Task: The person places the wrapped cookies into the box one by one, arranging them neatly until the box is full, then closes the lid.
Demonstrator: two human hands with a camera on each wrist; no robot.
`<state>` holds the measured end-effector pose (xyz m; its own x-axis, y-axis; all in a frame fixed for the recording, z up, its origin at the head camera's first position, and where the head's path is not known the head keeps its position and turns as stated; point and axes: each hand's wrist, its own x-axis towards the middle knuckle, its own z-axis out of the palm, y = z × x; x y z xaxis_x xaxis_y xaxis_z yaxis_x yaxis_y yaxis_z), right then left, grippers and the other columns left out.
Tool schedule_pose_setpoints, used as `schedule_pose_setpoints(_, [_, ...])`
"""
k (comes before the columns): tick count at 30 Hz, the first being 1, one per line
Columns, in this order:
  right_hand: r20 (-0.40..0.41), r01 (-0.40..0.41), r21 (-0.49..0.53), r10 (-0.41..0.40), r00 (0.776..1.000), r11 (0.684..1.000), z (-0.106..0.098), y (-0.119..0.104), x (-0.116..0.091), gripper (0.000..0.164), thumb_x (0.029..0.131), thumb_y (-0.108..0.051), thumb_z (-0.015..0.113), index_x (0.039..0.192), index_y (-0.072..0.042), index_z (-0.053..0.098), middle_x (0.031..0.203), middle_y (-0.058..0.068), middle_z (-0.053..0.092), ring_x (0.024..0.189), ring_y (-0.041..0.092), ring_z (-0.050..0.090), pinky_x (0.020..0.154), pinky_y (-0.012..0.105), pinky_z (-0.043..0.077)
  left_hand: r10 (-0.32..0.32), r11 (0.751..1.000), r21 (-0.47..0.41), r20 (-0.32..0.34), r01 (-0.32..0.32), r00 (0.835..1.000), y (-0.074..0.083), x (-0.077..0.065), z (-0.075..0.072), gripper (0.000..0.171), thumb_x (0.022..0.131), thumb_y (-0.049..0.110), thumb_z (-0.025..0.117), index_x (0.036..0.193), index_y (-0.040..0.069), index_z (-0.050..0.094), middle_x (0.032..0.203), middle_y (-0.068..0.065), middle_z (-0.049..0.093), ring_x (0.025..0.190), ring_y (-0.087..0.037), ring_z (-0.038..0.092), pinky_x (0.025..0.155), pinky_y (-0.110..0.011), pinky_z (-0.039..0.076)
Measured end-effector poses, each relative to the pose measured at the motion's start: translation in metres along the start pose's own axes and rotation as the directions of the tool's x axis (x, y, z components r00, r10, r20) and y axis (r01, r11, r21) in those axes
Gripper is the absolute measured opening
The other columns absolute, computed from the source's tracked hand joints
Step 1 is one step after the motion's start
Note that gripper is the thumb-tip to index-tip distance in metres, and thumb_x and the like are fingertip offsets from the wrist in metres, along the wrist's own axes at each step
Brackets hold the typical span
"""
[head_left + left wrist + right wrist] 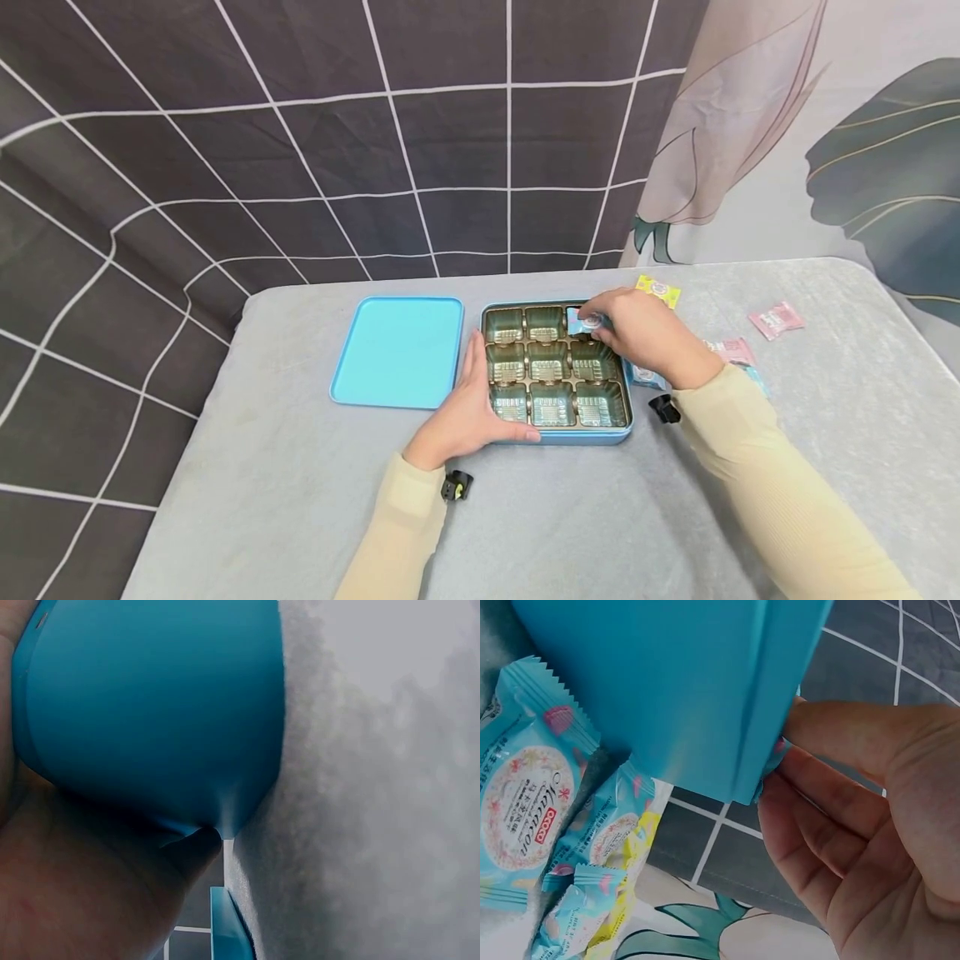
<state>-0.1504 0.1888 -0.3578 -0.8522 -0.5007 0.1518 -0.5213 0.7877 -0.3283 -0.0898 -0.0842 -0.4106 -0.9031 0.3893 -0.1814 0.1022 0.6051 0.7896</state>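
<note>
Dark curtain (450,142) with white grid lines behind, grey cloth (300,500) over the table below. On the cloth, a blue tin (555,439) with a gold tray (548,364) inside, three rows of three compartments; to the left, a blue lid (397,350) lying flat, near the tin but apart.

Right hand (648,329) closed on a blue packet (576,322), pinched between thumb and fingers at the far right compartment; contact with the compartment floor impossible to tell. Left hand (472,412) spread around the near left corner, fingers straight along the left wall, thumb along the near edge, bracing rather than clutching. Right of the tin, a second blue packet (647,377) just beside the wall, a yellow packet (660,292) beyond the right hand, a pink packet (731,350) partly behind the right forearm, and a lone pink packet (777,321) well apart.

For a neat fit, probably best to square the packet to the compartment before letting go, then to press lightly on the middle, tucking the crimped ends below the dividers. Pinch gently; likely something crumbly inside. Brace the tin with light, steady pressure, without tilting. Lift the fingers straight up after release, to avoid dragging the wrapper back out. Mind the right sleeve near the loose packets.
</note>
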Motion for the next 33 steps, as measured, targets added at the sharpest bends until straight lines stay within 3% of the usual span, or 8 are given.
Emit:
schedule_pose_setpoints(15, [0.016, -0.024, -0.051, 0.025, 1.0, 0.998, 0.002, -0.005, 0.004, 0.028, 0.083, 0.005, 0.068, 0.109, -0.003, 0.076, 0.106, 0.014, 0.074, 0.1, 0.034, 0.068, 0.08, 0.051, 0.055, 0.001, 1.0, -0.003, 0.005, -0.001, 1.0, -0.002, 0.0, 0.0, 0.156, 0.061, 0.062, 0.09, 0.157, 0.014, -0.024, 0.164, -0.008, -0.026, 0.151, -0.019, -0.012, 0.12, -0.044, 0.016])
schedule_pose_setpoints(22, [0.01, -0.049, -0.076, 0.05, 0.999, 0.996, 0.004, -0.007, 0.004, 0.029, 0.081, 0.005, 0.068, 0.106, -0.007, 0.079, 0.104, 0.015, 0.075, 0.091, 0.033, 0.069, 0.063, 0.048, 0.056, 0.008, 1.0, -0.005, 0.006, -0.008, 1.0, 0.0, 0.0, 0.0, 0.157, 0.061, 0.062, 0.09, 0.156, 0.012, -0.024, 0.164, -0.009, -0.026, 0.151, -0.02, -0.012, 0.12, -0.044, 0.015])
schedule_pose_setpoints(33, [0.041, -0.094, -0.112, 0.099, 0.994, 0.989, 0.009, -0.016, 0.009, 0.027, 0.081, 0.001, 0.066, 0.105, -0.003, 0.078, 0.104, 0.017, 0.074, 0.094, 0.038, 0.069, 0.073, 0.052, 0.056, 0.002, 1.0, -0.012, 0.012, -0.001, 1.0, 0.001, 0.0, -0.001, 0.155, 0.063, 0.057, 0.091, 0.156, 0.011, -0.023, 0.164, -0.009, -0.026, 0.151, -0.018, -0.015, 0.12, -0.043, 0.015])
